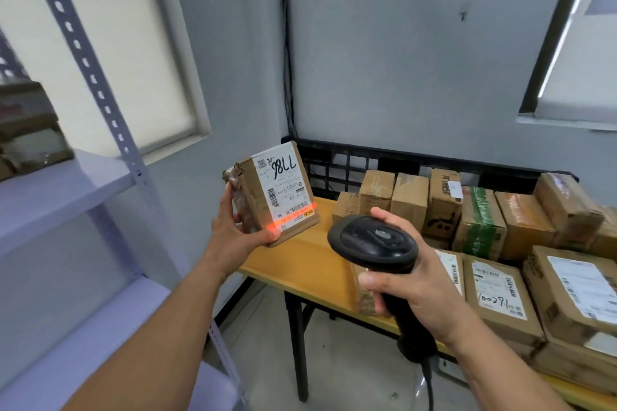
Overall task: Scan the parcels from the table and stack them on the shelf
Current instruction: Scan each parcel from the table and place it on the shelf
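The left hand (233, 230) grips 1 brown parcel (248, 190), thumb curled along its lower near edge and fingers wrapped round the taped side behind. The parcel is held in the air, tilted, above the left end of the table (300, 264) and touching nothing else. Its white label (283, 187), with "98LL" handwritten on it, faces the camera. A red scan line (293, 215) crosses the label's lower part and reaches the thumb.

The right hand (414, 294) is closed round the handle of a black scanner (374, 240), with 1 finger lying over the far side of the head, which points toward the parcel. A cable (429, 384) hangs from the handle's base.

The table's left end is bare wood up to its edge. Further right, other parcels (500, 290) fill the top: an upright row at the back against a black crate wall (350, 157), and flat ones in front reaching the near edge.

On the left stands the shelf (60, 210). Its slotted post (96, 90) rises at the corner nearest the table. The upper board holds blurred stacked boxes (30, 137) at its far left, with bare board from them to the post. Open floor (267, 344) lies between shelf and table.
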`<state>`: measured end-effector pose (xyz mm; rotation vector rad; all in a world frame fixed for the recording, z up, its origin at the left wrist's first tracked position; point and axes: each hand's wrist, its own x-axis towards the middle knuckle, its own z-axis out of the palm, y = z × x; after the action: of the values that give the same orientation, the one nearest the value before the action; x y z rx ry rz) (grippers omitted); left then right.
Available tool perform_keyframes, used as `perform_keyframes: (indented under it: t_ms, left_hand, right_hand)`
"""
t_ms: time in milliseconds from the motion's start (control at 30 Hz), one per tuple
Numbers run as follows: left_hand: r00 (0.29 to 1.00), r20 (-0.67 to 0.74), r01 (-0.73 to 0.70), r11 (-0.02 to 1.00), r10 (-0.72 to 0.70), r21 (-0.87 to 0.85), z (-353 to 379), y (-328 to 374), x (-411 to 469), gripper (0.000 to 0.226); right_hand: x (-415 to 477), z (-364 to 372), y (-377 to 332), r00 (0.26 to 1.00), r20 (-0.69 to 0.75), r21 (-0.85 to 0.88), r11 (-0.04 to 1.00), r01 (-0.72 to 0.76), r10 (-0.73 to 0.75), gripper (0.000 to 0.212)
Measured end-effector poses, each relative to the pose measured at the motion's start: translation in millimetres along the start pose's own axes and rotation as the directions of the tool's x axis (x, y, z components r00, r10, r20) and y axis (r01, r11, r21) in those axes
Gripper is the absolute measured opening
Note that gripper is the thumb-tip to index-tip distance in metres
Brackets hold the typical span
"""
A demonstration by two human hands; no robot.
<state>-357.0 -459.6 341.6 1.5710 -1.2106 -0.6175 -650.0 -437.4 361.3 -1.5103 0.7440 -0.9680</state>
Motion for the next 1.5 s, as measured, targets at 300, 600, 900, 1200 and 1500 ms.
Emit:
perform_keyframes:
  t_ms: [300, 600, 900, 1200, 1500]
  left_hand:
    - [0.994, -0.068, 0.091, 0.995, -0.088, 0.045, -91.7, -29.8, -29.7, 0.135]
    - [0.991, -0.011, 0.131, 0.991, -0.130, 0.034, -136.8, -58.3, -36.4, 0.136]
    - [0.997, -0.036, 0.065, 0.997, -0.064, 0.040, -151.6, -46.1, -55.0, 0.131]
    - [0.972, -0.232, -0.030, 0.998, 0.043, 0.061, -213.7, -23.7, -86.2, 0.122]
    - [0.874, -0.479, -0.023, 0.992, 0.080, 0.123, -306.1, -2.5, -129.3, 0.110]
  right_hand:
    - [2.7, 83.0, 0.8, 1.000, 0.013, 0.032, 0.999, 0.012, -0.012, 0.088]
    - [-13.3, 140.7, -3.5, 0.999, -0.048, 0.022, 1.000, -0.019, 0.020, 0.097]
    - [-17.9, 163.2, -4.9, 0.999, -0.036, 0.064, 0.998, 0.028, -0.026, 0.094]
    - [15.4, 203.4, -27.5, 0.981, 0.154, 0.133, 0.986, 0.099, -0.119, 0.094]
    - [48.8, 275.8, -48.4, 0.910, 0.365, 0.195, 0.972, 0.132, -0.197, 0.090]
